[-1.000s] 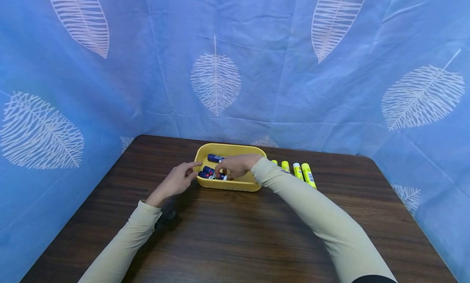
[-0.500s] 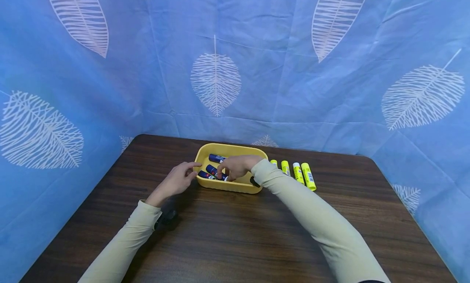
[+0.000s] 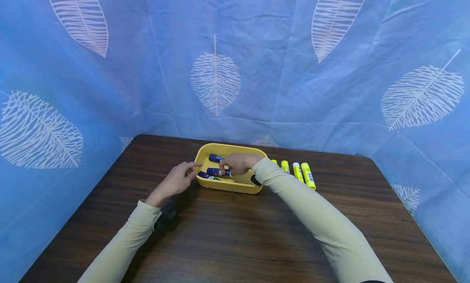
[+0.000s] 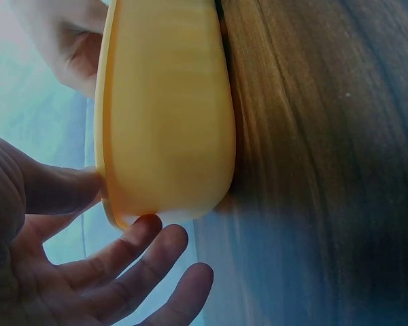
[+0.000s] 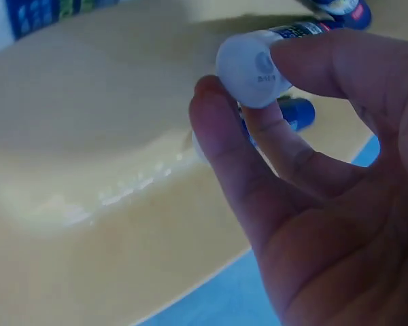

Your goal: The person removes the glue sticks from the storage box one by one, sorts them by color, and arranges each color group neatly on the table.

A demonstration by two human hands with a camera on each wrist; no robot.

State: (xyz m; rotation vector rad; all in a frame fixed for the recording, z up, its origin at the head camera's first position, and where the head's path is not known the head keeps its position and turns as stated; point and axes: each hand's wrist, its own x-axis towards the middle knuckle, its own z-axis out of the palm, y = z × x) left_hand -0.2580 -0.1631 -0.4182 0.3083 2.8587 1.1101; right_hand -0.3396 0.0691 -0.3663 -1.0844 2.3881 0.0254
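Observation:
A yellow plastic tray [image 3: 229, 186] stands toward the back of the table with blue glue sticks in it. My right hand [image 3: 238, 163] reaches into it and pinches a glue stick [image 5: 251, 71] between thumb and fingers, its white end toward the right wrist camera. A second blue glue stick [image 3: 216, 157] lies behind the held one, partly hidden by the hand. Near the front left corner is a third glue stick [image 3: 207, 175]. At the tray's left end, my left hand [image 3: 176, 179] touches the rim with relaxed, spread fingers.
Several yellow glue sticks [image 3: 308, 176] lie in a row on the dark wooden table [image 3: 235, 234], right of the tray and partly behind the right sleeve. A blue cloth with white leaf prints [image 3: 257, 83] hangs behind the table.
The pinched glue stick has shifted back from the tray's front side, away from the front left stick, and lies more level across the view. My right hand rose slightly; my left hand stayed still.

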